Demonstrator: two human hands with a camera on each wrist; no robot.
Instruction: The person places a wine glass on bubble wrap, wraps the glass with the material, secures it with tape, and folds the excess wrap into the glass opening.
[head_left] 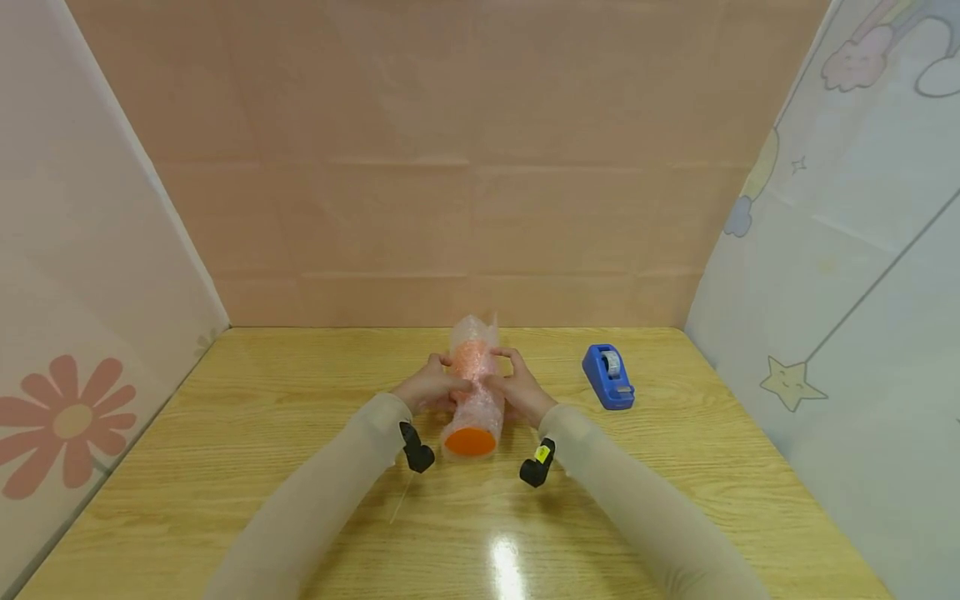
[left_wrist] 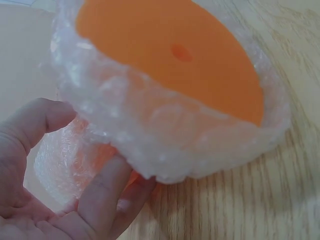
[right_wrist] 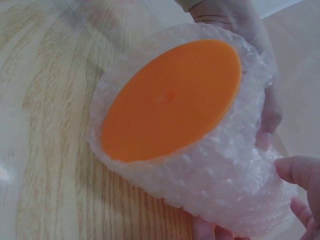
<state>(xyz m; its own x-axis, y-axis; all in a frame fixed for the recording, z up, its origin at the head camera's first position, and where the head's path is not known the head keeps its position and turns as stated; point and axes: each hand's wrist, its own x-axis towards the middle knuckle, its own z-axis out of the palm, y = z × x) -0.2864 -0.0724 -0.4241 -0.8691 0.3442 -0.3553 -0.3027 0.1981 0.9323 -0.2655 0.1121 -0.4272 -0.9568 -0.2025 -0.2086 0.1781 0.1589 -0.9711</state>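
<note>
An orange object with a flat oval end (head_left: 471, 442), its full kind hidden, lies on the table wrapped in clear bubble wrap (head_left: 480, 406). The wrapped bundle narrows in the middle, and its orange end faces me inside the wrap's open rim. On its left side my left hand (head_left: 435, 384) grips the narrow part, thumb on top and fingers lower down. My right hand (head_left: 521, 388) holds the same part from the right. In the right wrist view the left hand (right_wrist: 272, 112) shows behind the bundle, while the right thumb (right_wrist: 299, 170) presses the wrap.
A blue tape dispenser (head_left: 609, 379) with a roll of clear tape stands to the right on the wooden table (head_left: 247, 433). A thin pale strand (head_left: 401, 500) lies near my left wrist. Walls of printed and plain sheeting enclose the table's sides and back.
</note>
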